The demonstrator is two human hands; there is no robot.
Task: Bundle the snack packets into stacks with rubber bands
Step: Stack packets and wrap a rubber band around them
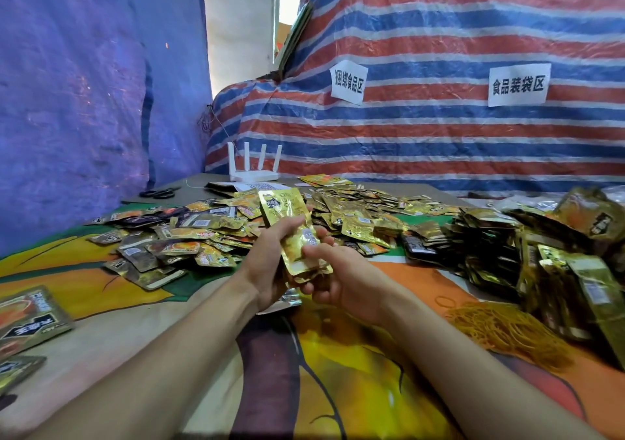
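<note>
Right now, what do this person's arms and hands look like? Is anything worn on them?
Both arms are bare as far as the picture shows: no sleeve covers the left forearm or the right forearm. The left hand and right hand have no gloves, and I see no watch, bracelet or ring on the parts that show.

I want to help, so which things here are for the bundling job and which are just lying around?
For the job: held packet stack, loose snack packets, rubber bands.
Just lying about: white router, black scissors, paper signs.
</note>
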